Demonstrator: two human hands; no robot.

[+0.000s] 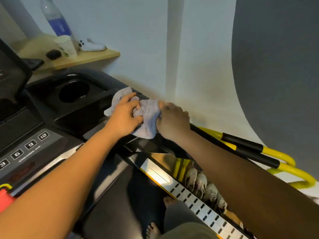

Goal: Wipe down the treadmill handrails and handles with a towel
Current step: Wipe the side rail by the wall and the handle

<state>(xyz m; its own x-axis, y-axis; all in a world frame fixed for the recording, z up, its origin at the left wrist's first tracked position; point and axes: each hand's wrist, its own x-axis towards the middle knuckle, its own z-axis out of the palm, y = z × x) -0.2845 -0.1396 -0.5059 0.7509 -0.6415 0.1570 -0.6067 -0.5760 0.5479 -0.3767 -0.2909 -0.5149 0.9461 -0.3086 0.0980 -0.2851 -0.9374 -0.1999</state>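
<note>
Item: towel (pixel 146 116), pale grey-lilac terry, bunched at frame centre on the right-hand handrail (pixel 203 131) where the rail meets the treadmill console (pixel 82 107). Left hand (pixel 123 116), at the towel's 9 o'clock, lies over the cloth with fingers curled into its folds, a closed grip on the fabric. Right hand (pixel 172 120), at 3 o'clock, has fingers wrapped down over the towel's edge and the rail beneath; how fully they close under the rail cannot be told. Step judged in hand: wiping the upper end of the right handrail. Next move likely calls for sliding the cloth down the black rail toward 4 o'clock, keeping it wrapped around. Outward: cup holder (pixel 74 92) at 10 o'clock; speed buttons (pixel 31 144) at 8 o'clock, reading 3, 6, 9, 12, with small print below too blurred to read; yellow bars (pixel 276 152) with black sleeves at 4 o'clock; shoes (pixel 200 181) at 5 o'clock; wooden shelf (pixel 96 55) at 11 o'clock carrying a blue-labelled bottle (pixel 55 19), label unreadable.
</note>
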